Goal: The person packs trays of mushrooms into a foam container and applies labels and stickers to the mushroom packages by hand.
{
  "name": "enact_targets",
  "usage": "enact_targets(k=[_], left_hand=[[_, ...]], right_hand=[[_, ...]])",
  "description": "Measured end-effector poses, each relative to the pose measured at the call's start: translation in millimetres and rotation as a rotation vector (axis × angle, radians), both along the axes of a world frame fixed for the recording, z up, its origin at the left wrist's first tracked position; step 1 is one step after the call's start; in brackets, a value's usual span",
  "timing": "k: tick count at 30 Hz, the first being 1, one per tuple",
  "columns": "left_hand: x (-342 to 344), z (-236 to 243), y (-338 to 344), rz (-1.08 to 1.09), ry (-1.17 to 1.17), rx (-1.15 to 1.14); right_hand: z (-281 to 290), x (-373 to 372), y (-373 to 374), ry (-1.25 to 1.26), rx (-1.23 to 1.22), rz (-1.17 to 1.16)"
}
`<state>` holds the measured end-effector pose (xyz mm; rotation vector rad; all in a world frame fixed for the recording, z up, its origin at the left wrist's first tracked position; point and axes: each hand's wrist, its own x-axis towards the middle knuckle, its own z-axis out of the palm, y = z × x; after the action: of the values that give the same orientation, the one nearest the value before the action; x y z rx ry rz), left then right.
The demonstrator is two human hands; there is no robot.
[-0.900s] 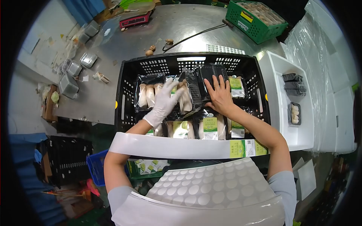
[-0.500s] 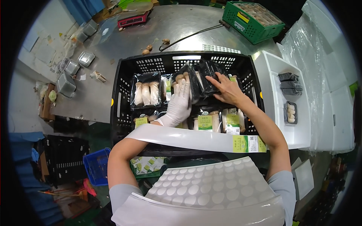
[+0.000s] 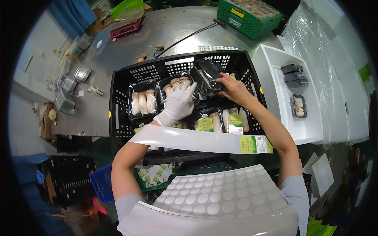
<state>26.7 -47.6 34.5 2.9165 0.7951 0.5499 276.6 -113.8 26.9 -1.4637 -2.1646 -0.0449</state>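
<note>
A black perforated crate point(image 3: 178, 62) holds wrapped trays of long white mushrooms point(image 3: 143, 103), some with green labels point(image 3: 204, 125). My left hand point(image 3: 177, 103), in a white glove, lies with curled fingers on a mushroom pack point(image 3: 175, 82) at the crate's back middle, gripping it. My right hand point(image 3: 232, 88), bare, grips the right edge of a tilted black-backed pack point(image 3: 204, 72) beside it. A strip of label backing point(image 3: 189, 139) with a green label point(image 3: 256, 144) stretches across the crate's front, over my left forearm.
A white foam box point(image 3: 315, 122) with a few packs stands right of the crate. A green crate point(image 3: 226, 15), red scale point(image 3: 125, 29), bent metal rod and clear containers point(image 3: 82, 73) lie on the steel table point(image 3: 90, 124). A blue bin point(image 3: 100, 185) sits below left; sheets of round labels point(image 3: 212, 188) are near me.
The packs under both hands have shifted; the left-middle one now lies flatter with its mushrooms showing. My right fingers have moved from spread on top to gripping an edge. The view has shifted slightly.
</note>
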Motion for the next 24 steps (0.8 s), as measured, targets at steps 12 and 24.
enact_targets(k=[12,24], left_hand=[[34.5,-23.8,10.8,-0.123,-0.056,0.065],[47.8,-47.9,23.0,-0.073,-0.003,0.234]], right_hand=[[40.2,40.9,-21.8,0.368,0.151,-0.449],[-38.7,-12.9,-0.4,-0.227,-0.023,-0.303]])
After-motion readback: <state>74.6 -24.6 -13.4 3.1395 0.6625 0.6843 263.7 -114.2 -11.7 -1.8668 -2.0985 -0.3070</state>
